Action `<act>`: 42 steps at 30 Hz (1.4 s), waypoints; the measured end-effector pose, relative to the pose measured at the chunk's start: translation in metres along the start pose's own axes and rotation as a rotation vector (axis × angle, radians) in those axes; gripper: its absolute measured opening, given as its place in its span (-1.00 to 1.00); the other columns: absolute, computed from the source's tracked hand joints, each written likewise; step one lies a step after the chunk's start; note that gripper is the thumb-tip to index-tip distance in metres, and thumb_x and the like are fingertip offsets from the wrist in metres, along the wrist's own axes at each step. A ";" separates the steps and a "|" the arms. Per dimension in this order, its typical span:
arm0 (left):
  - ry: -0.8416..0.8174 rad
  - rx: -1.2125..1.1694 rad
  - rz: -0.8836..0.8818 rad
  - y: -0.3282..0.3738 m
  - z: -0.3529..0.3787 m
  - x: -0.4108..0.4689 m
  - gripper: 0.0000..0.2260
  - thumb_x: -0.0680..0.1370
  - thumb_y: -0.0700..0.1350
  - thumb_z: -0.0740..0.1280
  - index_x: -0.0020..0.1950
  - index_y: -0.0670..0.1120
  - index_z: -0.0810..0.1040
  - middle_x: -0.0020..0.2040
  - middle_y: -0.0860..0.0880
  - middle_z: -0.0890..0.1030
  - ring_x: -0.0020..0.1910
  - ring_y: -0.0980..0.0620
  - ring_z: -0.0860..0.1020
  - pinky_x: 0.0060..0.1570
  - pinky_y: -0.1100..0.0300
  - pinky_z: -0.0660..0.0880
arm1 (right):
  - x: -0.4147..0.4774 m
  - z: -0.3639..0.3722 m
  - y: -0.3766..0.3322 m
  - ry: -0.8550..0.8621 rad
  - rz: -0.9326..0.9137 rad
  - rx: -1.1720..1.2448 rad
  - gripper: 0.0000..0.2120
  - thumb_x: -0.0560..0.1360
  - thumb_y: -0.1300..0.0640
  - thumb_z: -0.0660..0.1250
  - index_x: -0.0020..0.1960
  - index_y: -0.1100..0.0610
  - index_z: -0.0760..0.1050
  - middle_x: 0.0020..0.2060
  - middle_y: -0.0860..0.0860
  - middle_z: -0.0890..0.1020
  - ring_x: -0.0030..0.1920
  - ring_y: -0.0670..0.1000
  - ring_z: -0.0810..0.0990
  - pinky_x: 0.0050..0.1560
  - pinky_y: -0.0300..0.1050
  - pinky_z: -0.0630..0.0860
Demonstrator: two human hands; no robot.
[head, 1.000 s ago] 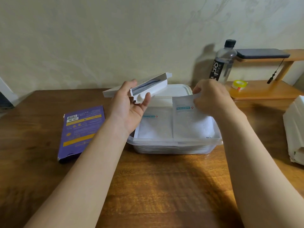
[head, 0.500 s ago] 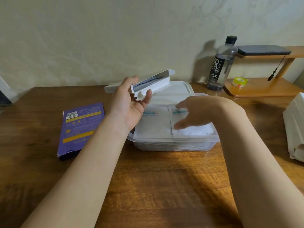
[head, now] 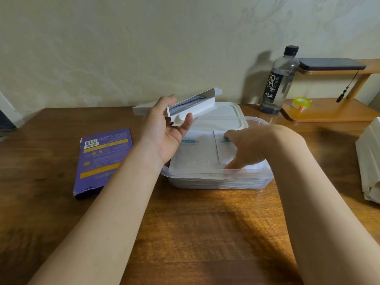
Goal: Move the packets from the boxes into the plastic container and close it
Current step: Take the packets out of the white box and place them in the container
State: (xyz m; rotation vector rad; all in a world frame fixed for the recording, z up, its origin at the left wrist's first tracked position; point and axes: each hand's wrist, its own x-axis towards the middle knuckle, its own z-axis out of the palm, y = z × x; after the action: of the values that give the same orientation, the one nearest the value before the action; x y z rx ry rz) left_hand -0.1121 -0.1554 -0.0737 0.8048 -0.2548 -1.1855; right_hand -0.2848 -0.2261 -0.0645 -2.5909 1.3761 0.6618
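Note:
A clear plastic container (head: 246, 182) stands in the middle of the wooden table, filled with white packets (head: 197, 157) lying flat side by side. My left hand (head: 164, 132) holds a white open-ended box (head: 193, 105) tilted above the container's left rear corner. My right hand (head: 246, 149) lies over the right-hand packets, its straight fingers pressing them down inside the container. The container's white lid (head: 224, 116) rests flat just behind it. A purple box (head: 100, 159) lies flat on the table to the left.
A clear water bottle (head: 277, 79) stands at the back right beside a wooden shelf (head: 329, 114) with a yellow tape roll (head: 301, 102) and a dark phone (head: 331, 63). White folded material (head: 370, 157) sits at the right edge.
My right hand lowered a packet into the container's right side, then flattened out and now presses on the packets. The left hand kept holding the white box almost still.

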 end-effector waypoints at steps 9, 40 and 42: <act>0.013 0.005 0.010 -0.001 0.001 0.000 -0.93 0.56 -0.21 0.42 -0.02 -0.17 0.56 0.05 -0.18 0.57 -0.16 -0.11 0.61 -0.35 0.22 0.61 | -0.005 -0.004 0.012 0.089 -0.011 0.119 -0.10 0.38 -0.39 0.40 0.56 -0.02 0.19 0.44 0.00 0.44 0.39 0.12 0.43 0.37 0.10 0.40; -0.018 0.048 -0.002 -0.003 -0.001 0.005 -0.83 0.54 -0.21 0.45 0.12 -0.18 0.58 0.17 -0.19 0.56 0.00 -0.16 0.59 -0.34 0.20 0.60 | 0.008 0.017 0.029 0.012 -0.249 -0.328 -0.11 0.49 -0.48 -0.02 0.57 -0.16 -0.42 0.63 0.06 -0.10 0.61 0.17 -0.05 0.54 0.35 -0.03; -0.019 0.049 -0.003 -0.003 -0.001 0.004 -0.83 0.55 -0.21 0.44 0.12 -0.17 0.58 0.15 -0.19 0.57 -0.01 -0.15 0.59 -0.34 0.21 0.60 | 0.008 0.017 0.029 0.031 -0.253 -0.322 -0.10 0.48 -0.50 -0.01 0.58 -0.16 -0.39 0.63 0.05 -0.07 0.61 0.17 -0.02 0.53 0.36 0.00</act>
State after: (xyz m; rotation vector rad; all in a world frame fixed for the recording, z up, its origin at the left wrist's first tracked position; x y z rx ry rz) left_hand -0.1123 -0.1593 -0.0777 0.8370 -0.2994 -1.1943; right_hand -0.3100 -0.2430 -0.0810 -2.9655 0.9908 0.8660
